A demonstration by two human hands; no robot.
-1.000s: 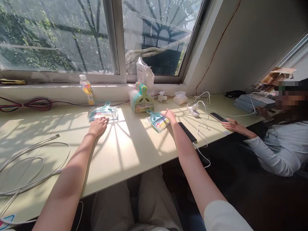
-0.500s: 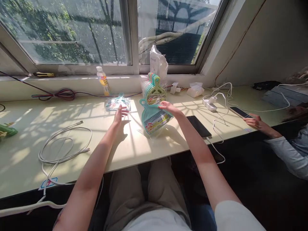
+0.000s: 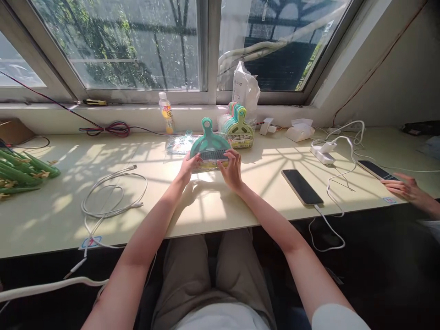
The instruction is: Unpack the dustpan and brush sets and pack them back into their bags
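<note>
Both my hands hold one teal mini dustpan-and-brush set (image 3: 209, 147) in clear wrap, upright above the pale desk (image 3: 257, 192), its round handle loop pointing up. My left hand (image 3: 190, 165) grips its left lower corner and my right hand (image 3: 231, 168) grips its right lower corner, fingers curled round the edges. Behind it lies another wrapped set (image 3: 178, 144) flat on the desk. A stack of several more sets (image 3: 238, 128) in mixed pastel colours stands upright just right of that, by the window sill.
A coiled white cable (image 3: 110, 197) lies left. Green stick-like items (image 3: 24, 167) sit at the far left. A dark phone (image 3: 301, 186) on a charger cable lies right; another person's hand (image 3: 404, 189) rests by a second phone (image 3: 377, 170). A drink bottle (image 3: 167, 112) stands near the sill.
My right hand brought the teal set from the right to the middle and stood it upright. My left hand left the flat wrapped set and took hold of the held one.
</note>
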